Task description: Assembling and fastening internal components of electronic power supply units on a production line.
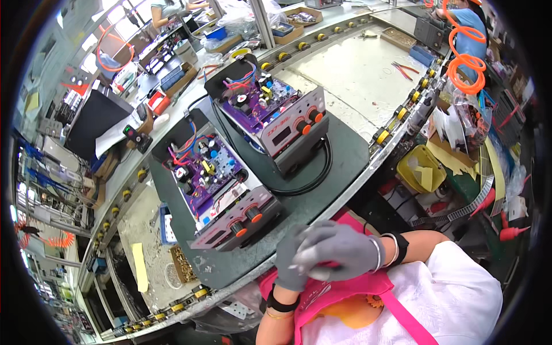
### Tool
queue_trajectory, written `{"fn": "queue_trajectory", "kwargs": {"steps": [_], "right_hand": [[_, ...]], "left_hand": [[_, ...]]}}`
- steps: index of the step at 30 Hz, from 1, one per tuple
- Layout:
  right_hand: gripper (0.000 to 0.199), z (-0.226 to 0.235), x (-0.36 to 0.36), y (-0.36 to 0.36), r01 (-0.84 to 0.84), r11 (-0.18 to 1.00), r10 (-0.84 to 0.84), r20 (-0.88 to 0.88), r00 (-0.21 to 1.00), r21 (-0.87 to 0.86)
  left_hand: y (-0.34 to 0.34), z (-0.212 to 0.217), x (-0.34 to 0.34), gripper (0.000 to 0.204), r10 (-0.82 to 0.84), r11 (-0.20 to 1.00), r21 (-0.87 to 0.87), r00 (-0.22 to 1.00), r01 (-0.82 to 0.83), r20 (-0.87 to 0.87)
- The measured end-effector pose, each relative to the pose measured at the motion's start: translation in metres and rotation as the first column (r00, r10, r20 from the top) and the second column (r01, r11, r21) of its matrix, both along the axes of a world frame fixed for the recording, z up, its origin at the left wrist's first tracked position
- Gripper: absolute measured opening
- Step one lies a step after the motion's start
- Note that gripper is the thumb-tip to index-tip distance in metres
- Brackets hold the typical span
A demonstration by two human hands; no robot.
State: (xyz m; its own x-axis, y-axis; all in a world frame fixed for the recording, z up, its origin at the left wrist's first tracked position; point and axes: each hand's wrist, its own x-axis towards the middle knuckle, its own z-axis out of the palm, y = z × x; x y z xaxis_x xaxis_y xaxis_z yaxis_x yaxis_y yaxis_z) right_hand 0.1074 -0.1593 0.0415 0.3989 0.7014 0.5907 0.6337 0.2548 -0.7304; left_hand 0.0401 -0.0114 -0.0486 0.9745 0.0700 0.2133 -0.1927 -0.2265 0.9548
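right hand [339, 248] clasped over left hand [289, 264] near close edge of green board [313, 201]; couldn't tell if anything held. left-side open machine [213, 172] lay ahead-left, along board's left edge, long axis running away; left hand nearer.

Grey gloves [339, 248], black wristbands [401, 248], thin gold-coloured bracelet [279, 314], white top [463, 287], bright pink apron [405, 319].

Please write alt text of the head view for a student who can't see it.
Gloved left hand and right hand overlap near a dark pallet bearing two open devices, each with a purple circuit board. Yellow rollers run nearby.
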Motion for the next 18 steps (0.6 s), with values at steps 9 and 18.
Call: {"fn": "queue_trajectory", "kwargs": {"steps": [9, 18], "right_hand": [[0.031, -0.001, 0.005, -0.004, 0.087, 0.988, -0.102, -0.119, 0.988, -0.127], [0.048, 0.009, 0.032, -0.017, 0.358, 0.913, -0.368, -0.02, 0.929, -0.195]], "left_hand": [[-0.018, 0.027, 0.001, 0.019, -0.107, 0.836, 0.544, 0.993, 0.068, 0.039], [-0.008, 0.054, 0.011, 0.02, -0.241, 0.798, 0.577, 0.97, 0.174, 0.04]]}}
